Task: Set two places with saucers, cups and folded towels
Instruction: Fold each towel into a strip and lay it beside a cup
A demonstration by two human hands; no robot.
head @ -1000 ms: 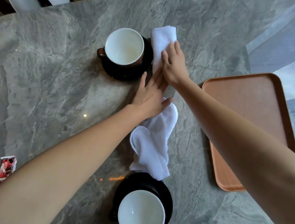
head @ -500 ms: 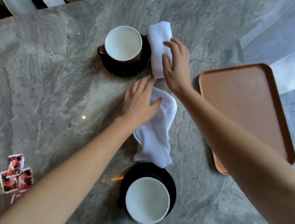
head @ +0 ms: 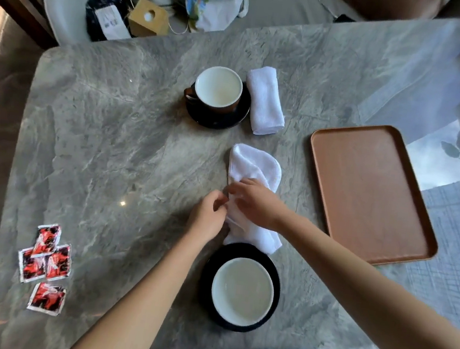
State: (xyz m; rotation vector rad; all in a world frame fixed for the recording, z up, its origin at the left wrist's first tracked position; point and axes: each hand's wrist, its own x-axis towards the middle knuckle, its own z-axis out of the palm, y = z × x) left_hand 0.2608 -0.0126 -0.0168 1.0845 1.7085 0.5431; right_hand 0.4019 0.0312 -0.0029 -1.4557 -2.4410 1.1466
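At the far place a white-lined cup (head: 218, 89) stands on a black saucer (head: 240, 114), with a rolled white towel (head: 265, 101) lying right beside it. At the near place a second cup (head: 242, 290) sits on its black saucer (head: 208, 273). Between the two places lies a loose white towel (head: 254, 164), its near end touching the near saucer. My left hand (head: 207, 219) pinches the towel's left edge. My right hand (head: 257, 202) rests on top of the towel and grips it.
An empty orange tray (head: 371, 191) lies to the right on the grey marble table (head: 110, 145). Several red packets (head: 45, 264) sit near the left front. A white chair (head: 55, 8) with bags and a cardboard box (head: 149, 18) stands beyond the far edge.
My right hand left the rolled towel by the far cup and came back to the loose towel. My left hand slid toward me along the same towel. The camera pulled back.
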